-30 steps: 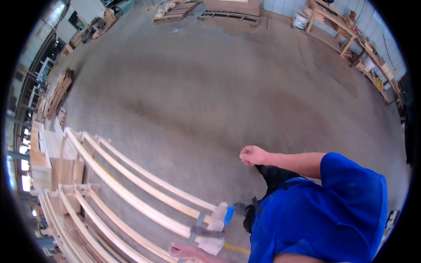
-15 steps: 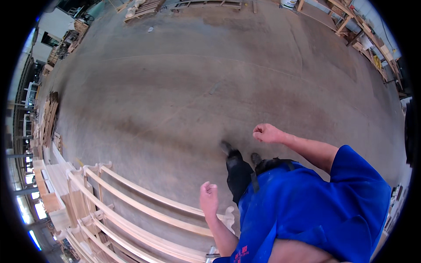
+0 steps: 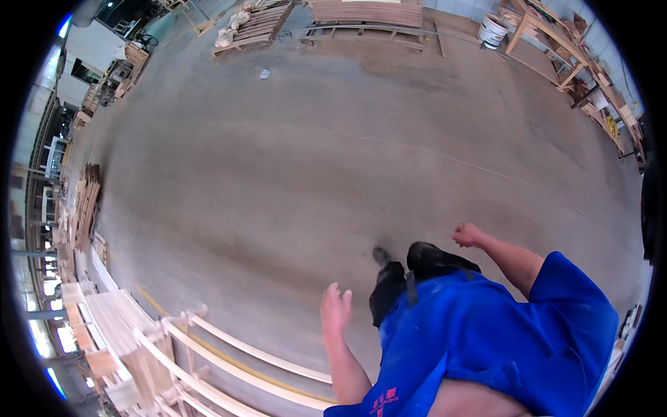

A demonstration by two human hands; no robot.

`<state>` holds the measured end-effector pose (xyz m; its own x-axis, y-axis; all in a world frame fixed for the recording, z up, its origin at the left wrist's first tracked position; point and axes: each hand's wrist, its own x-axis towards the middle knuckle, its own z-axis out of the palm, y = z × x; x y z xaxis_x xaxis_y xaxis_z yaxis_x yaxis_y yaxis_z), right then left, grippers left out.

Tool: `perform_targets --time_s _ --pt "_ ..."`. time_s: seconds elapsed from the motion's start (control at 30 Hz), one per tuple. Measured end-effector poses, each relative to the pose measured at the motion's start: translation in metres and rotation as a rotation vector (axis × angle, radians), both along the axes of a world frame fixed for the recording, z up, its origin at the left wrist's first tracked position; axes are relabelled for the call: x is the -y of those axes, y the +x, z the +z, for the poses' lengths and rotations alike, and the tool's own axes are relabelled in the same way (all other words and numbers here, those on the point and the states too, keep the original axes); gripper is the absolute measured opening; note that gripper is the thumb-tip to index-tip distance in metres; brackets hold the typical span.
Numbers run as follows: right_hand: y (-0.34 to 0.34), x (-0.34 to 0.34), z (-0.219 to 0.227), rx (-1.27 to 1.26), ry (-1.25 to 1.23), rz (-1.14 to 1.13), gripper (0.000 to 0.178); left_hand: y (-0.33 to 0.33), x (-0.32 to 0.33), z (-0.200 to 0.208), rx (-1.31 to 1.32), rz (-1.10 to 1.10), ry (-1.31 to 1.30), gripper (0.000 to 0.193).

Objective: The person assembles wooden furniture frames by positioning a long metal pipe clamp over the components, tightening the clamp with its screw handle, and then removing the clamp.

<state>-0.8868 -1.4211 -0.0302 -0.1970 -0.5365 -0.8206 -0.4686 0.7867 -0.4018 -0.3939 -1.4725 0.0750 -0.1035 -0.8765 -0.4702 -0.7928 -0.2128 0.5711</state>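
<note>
My left hand point(image 3: 336, 311) hangs in the air with its fingers apart and nothing in it. Close by on the left are the long pale rails of a wooden frame point(image 3: 257, 354), and a gap shows between hand and rails. My right hand point(image 3: 470, 236) is out ahead of my body, its fingers curled in loosely. I see nothing held in it, and only bare concrete floor point(image 3: 333, 174) lies beneath it. Below my blue shirt, my legs are in mid-stride.
Pale stacked boards point(image 3: 114, 316) lie beyond the frame, near a yellow floor line point(image 3: 149, 300). Rough planks point(image 3: 85, 201) are piled farther left. Along the far side are a loaded pallet point(image 3: 256, 28), stacked slats point(image 3: 365, 14), a white bucket point(image 3: 492, 31) and a wooden bench point(image 3: 549, 42).
I have walked forward: the far pallets and bucket show more fully, and the frame has slipped lower. My left fingers have loosened apart. My right hand has swung back toward my body.
</note>
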Motion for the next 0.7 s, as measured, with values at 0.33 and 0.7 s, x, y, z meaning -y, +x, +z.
perform_targets --time_s 0.33,0.7 --pt "0.034 0.228 -0.039 0.014 0.065 0.021 0.035 0.015 0.309 -0.002 0.100 -0.150 0.048 0.052" --pt "0.013 0.720 -0.070 -0.133 -0.326 0.090 0.027 0.091 0.438 -0.195 -0.319 0.677 0.679 0.029"
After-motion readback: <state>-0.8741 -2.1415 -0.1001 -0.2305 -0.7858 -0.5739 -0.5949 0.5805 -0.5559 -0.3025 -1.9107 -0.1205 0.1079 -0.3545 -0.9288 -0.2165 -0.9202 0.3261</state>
